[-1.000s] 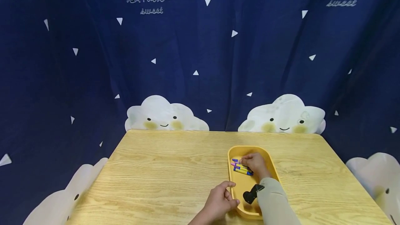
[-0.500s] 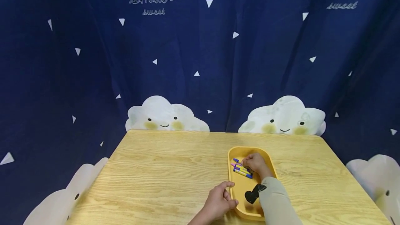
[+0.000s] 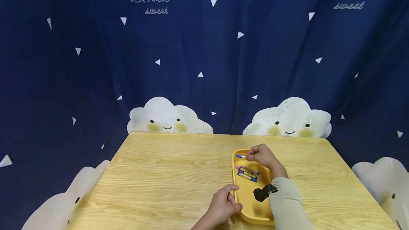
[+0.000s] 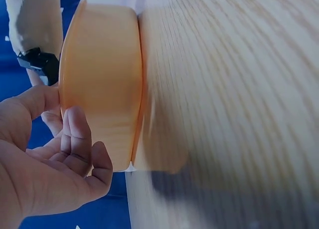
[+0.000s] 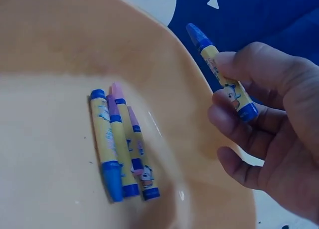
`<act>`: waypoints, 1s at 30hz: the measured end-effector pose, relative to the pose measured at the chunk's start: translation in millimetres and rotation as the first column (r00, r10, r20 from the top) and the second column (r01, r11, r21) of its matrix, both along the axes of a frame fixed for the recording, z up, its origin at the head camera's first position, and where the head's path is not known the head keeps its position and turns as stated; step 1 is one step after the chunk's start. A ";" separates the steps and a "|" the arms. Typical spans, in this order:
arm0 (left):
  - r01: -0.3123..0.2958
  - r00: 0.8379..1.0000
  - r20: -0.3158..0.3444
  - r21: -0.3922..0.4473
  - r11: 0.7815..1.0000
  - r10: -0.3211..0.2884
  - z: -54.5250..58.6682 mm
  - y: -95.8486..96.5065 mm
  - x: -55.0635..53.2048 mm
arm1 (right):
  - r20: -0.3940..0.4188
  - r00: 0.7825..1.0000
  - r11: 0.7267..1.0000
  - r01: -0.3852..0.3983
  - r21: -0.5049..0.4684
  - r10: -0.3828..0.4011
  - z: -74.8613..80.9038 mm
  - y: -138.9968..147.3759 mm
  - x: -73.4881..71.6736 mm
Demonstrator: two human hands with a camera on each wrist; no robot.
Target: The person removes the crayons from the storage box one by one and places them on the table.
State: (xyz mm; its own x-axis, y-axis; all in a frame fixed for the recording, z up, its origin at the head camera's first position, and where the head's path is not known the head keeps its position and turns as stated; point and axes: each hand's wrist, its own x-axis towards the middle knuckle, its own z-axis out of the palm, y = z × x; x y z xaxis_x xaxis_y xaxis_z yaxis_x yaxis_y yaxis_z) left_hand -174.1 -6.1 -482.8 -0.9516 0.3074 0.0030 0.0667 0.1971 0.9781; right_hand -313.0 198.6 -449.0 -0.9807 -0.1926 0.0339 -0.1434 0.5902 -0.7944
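My right hand (image 3: 264, 158) pinches a blue crayon (image 5: 205, 49) with a yellow wrapper between thumb and fingers, above the far end of the yellow tray (image 3: 255, 217). Its blue tip points away from the palm. Below it, on the tray floor, several crayons lie side by side. Among them are a blue-tipped crayon (image 5: 104, 131), a purple-tipped crayon (image 5: 115, 124) and pink-tipped ones, partly overlapping. My left hand (image 3: 221, 204) holds the tray's near left rim. In the left wrist view, the thumb reaches the rim while curled fingers (image 4: 77, 139) lie against the outer wall.
The tray stands on a wooden table (image 3: 166, 180), right of the middle. A dark blue curtain (image 3: 179, 52) with clouds and triangles hangs behind the table's far edge. A black wrist camera (image 3: 264, 192) sits on the right sleeve, over the tray.
My right hand has lifted the blue crayon from the group and moved it up toward the tray's far end. The left hand stays at the rim.
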 end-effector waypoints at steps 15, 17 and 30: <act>0.005 1.000 -0.014 0.042 0.999 -0.004 -4.3 -3.2 3.9 | -0.049 0.990 0.983 -0.125 0.132 0.133 25.0 68.8 16.3; 0.003 1.000 -0.016 0.052 0.999 -0.002 -5.0 -4.0 3.8 | -0.054 0.991 0.985 -0.112 0.130 0.120 22.9 78.0 18.2; 0.015 1.000 -0.022 0.043 0.999 -0.014 -3.2 -2.1 0.8 | -0.014 0.999 0.996 0.053 0.071 -0.052 -5.9 137.4 29.7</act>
State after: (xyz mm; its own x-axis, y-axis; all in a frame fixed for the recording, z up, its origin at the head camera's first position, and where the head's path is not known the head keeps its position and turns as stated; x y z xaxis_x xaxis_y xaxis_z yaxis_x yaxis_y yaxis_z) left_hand -173.3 -8.2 -486.0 -0.9467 0.3199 0.0373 0.0908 0.1540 0.9839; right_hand -283.3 336.0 -454.9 -0.9891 -0.1434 0.0342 -0.1204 0.6520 -0.7486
